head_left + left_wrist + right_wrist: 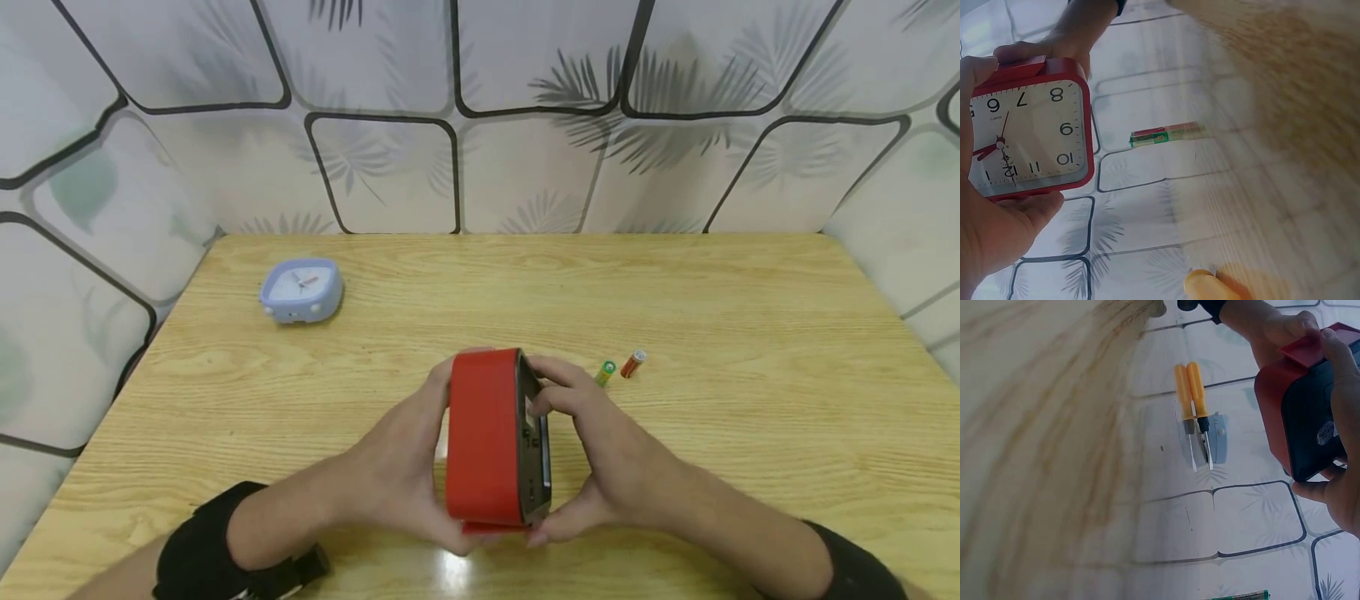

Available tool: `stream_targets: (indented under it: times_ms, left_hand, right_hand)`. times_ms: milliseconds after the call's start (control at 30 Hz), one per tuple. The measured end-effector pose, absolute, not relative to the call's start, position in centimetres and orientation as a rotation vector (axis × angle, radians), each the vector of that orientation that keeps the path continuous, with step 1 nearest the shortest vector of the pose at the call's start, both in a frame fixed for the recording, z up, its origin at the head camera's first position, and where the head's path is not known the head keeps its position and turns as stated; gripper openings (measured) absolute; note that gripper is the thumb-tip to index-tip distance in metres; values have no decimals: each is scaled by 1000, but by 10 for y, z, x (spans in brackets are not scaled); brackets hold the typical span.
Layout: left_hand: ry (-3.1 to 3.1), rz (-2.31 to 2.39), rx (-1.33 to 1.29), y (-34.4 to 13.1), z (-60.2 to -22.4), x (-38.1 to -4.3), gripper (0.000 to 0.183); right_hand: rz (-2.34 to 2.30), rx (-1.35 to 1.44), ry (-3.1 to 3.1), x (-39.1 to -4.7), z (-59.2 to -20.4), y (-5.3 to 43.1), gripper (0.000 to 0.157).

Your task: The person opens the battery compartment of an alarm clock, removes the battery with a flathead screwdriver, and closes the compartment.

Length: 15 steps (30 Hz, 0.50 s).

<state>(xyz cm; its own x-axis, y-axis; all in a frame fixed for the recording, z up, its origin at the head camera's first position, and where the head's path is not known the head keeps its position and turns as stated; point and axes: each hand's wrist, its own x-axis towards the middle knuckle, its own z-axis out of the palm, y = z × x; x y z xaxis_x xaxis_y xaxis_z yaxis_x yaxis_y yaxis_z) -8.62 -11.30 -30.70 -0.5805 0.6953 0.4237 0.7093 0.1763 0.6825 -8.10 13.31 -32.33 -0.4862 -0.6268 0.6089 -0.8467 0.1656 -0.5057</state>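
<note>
A red square alarm clock [483,437] is gripped between both hands, raised on edge with its red side towards the head camera. My left hand [397,467] holds it on the dial side, thumb low and fingers beyond. With thumb and fingers, my right hand [611,467] grips the dark back; a fingertip touches the back panel. In the left wrist view the white dial [1032,137] appears upside down. The black back [1316,419] shows in the right wrist view. Beyond my right hand, a green battery [606,372] and a red battery [633,364] lie on the table.
A light-blue alarm clock [302,290] sits at the table's back left. Yellow-handled screwdriver shapes [1197,387] appear side by side in the right wrist view; I cannot tell whether one is a reflection. The wooden table [750,333] meets a patterned wall covering [525,175].
</note>
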Motion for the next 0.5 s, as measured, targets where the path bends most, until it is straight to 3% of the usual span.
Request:
stream_targets:
  times_ms: [500]
  left_hand:
    - [-2363,-1311,-1353,-115,-305,-88,132]
  right_hand:
    - [1132,1360,-2298,-79,-318,131,88]
